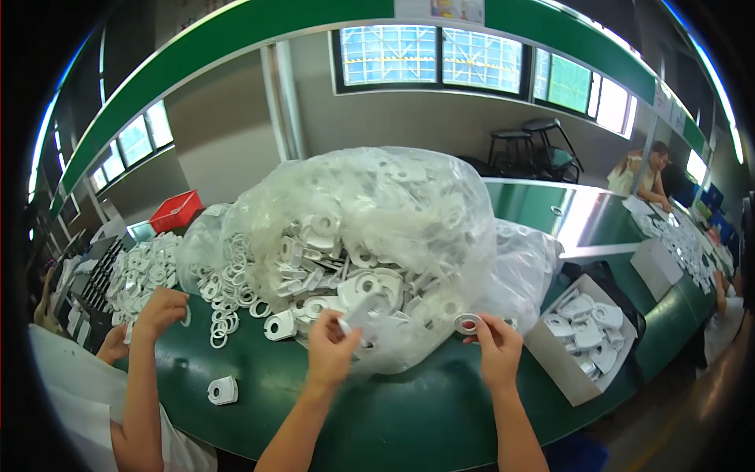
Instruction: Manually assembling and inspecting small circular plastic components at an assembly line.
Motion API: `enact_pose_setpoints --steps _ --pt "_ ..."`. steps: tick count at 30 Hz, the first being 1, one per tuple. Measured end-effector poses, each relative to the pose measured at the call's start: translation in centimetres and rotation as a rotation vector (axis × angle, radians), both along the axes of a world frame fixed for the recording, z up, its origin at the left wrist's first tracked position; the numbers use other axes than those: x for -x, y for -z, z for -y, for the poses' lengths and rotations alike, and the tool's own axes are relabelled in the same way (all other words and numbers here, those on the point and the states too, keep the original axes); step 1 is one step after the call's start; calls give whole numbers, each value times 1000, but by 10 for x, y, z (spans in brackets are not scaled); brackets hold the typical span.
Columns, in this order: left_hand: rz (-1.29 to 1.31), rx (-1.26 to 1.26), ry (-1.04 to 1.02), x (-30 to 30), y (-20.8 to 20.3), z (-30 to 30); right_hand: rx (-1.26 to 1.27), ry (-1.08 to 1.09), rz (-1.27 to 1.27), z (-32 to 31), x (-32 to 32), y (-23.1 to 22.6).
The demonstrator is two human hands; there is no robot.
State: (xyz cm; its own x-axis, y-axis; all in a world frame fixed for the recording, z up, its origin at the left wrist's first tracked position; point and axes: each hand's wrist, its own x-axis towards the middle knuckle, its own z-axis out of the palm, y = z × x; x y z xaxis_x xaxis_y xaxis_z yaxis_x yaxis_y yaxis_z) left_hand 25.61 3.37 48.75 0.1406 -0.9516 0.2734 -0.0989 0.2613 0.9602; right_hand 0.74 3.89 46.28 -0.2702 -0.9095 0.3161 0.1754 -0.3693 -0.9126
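My left hand [330,350] is closed on a white plastic part [365,311], tilted up and blurred, in front of a large clear plastic bag [377,177]. The bag lies open toward me, and many white plates with round holes [370,287] spill from it. To the right, my right hand [499,350] pinches a white ring [466,323] between thumb and fingers, its opening facing me. The two pieces are apart from each other. Left of the bag's mouth lies a heap of loose white rings [236,267].
A cardboard box [565,376] of white parts stands to my right. One white part [222,390] lies on the green table [267,409] near a co-worker's arm [141,385] at left. A red bin [175,210] is farther back. Another person [641,177] sits at far right.
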Motion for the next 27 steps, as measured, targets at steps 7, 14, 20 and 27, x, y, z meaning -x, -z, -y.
enact_pose_setpoints --steps 7,14,20,27 --pt "-586 -220 423 18 2 -24 658 309 -697 -7 -64 -35" --pt "-637 -221 416 17 11 -27 625 100 -790 -11 -69 -10" --pt "-491 -129 235 16 15 -27 622 62 -717 -18 -82 -9" --pt "-404 50 157 30 16 -34 22 -310 27 -25 -102 29"
